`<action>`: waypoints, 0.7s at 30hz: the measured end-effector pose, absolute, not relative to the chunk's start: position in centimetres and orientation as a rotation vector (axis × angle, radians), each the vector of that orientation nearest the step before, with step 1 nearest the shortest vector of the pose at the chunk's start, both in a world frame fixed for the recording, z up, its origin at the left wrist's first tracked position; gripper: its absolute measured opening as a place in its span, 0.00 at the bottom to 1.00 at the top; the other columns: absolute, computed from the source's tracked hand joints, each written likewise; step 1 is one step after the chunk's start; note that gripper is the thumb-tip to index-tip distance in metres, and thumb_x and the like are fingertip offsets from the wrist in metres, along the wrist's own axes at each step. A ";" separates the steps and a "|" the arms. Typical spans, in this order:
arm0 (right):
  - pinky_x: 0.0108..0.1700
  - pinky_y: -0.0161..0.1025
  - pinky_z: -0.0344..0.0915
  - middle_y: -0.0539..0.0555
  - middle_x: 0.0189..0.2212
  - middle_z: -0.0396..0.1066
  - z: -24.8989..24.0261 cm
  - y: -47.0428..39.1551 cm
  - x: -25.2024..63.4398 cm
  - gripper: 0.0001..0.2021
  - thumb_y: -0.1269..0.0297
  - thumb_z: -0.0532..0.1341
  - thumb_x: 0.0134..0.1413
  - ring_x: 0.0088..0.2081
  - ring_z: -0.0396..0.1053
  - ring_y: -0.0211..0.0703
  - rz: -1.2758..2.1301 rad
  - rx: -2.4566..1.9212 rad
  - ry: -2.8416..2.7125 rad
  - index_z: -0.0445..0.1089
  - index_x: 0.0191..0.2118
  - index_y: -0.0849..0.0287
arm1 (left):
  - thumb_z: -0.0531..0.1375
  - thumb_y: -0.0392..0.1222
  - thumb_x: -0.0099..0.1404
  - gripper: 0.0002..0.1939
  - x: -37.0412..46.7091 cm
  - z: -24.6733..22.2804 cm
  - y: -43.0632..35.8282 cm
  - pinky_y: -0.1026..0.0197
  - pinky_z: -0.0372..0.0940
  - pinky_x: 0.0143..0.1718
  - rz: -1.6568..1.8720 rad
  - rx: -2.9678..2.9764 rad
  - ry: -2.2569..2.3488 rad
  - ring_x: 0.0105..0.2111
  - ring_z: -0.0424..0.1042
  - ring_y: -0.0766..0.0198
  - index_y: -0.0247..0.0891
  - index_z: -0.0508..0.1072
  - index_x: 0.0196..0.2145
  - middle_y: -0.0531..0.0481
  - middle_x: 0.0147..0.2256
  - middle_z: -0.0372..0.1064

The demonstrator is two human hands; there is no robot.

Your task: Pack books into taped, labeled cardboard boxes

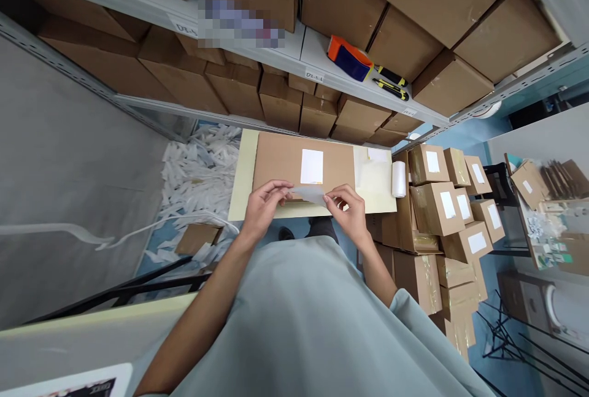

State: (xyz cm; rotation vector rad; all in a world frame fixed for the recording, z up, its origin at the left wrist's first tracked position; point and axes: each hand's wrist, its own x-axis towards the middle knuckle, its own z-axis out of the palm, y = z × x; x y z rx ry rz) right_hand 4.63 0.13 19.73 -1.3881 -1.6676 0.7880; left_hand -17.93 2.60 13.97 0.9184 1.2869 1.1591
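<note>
Between my two hands a small pale, translucent sheet [309, 194] is stretched over the near edge of a flat brown cardboard box [280, 161]. My left hand [267, 205] pinches the sheet's left end, fingers closed. At its right end, my right hand [347, 207] pinches it between thumb and fingertips. A white label [311, 166] lies on the box's top, just beyond the sheet. The box rests on a pale yellow table [242, 167]. Right of the box are pale sheets [373, 177] and, at the table's right edge, a white roll [398, 178].
A shelf [294, 53] of cardboard boxes rises beyond the table, holding an orange and blue tape dispenser [350, 58] and yellow-black cutters [391, 82]. Stacked labelled boxes [439, 208] stand right. White scraps [197, 170] heap at the left, beside a grey wall [69, 158].
</note>
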 end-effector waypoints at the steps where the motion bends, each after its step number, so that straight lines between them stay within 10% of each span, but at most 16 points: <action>1: 0.33 0.39 0.72 0.54 0.37 0.77 19.7 0.3 4.7 0.16 0.48 0.67 0.73 0.32 0.72 0.40 0.809 -1.388 -1.635 0.82 0.38 0.53 | 0.69 0.53 0.61 0.14 -18.0 14.1 2.6 0.56 0.74 0.36 1.155 0.938 1.275 0.36 0.80 0.55 0.41 0.82 0.38 0.44 0.36 0.83; 13: 0.35 0.41 0.71 0.55 0.39 0.79 16.3 3.0 5.8 0.19 0.41 0.71 0.65 0.34 0.73 0.42 1.023 -1.411 -1.448 0.82 0.36 0.53 | 0.66 0.63 0.69 0.21 -17.8 12.1 5.1 0.55 0.76 0.43 1.125 1.339 1.310 0.37 0.78 0.56 0.41 0.80 0.38 0.46 0.39 0.80; 21: 0.55 0.47 0.72 0.55 0.39 0.83 10.8 9.1 7.6 0.15 0.46 0.72 0.58 0.46 0.79 0.52 1.066 -1.447 -1.379 0.82 0.34 0.53 | 0.61 0.57 0.72 0.17 -17.2 9.1 10.7 0.52 0.74 0.52 1.076 1.613 1.340 0.47 0.78 0.52 0.41 0.79 0.39 0.44 0.43 0.79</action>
